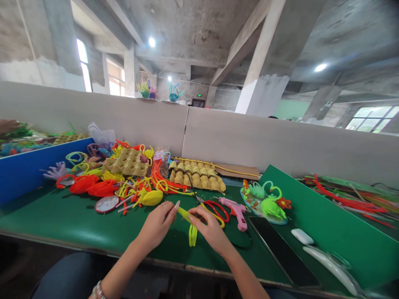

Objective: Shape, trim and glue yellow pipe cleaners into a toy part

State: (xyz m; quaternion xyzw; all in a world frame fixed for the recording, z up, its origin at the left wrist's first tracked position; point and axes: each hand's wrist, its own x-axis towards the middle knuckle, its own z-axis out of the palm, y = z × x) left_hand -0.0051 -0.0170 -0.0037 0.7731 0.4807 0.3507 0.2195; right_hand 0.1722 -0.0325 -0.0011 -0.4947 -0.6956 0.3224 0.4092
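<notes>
My left hand (157, 226) and my right hand (209, 228) meet over the green table (77, 224), both pinching one yellow pipe cleaner (190, 232). Its bent end hangs down between the hands toward the table edge. The left fingertips grip the upper end; the right fingers hold it just to the right. Red-handled scissors (218, 207) lie just beyond the right hand, and a pink glue gun (237, 211) lies to their right.
A heap of coloured pipe cleaners (131, 187) and egg cartons (196, 176) fills the back of the table. A green pipe-cleaner figure on a plate (268, 203), a black phone (280, 249) and a white case (301, 236) sit right. A blue divider (31, 166) stands left.
</notes>
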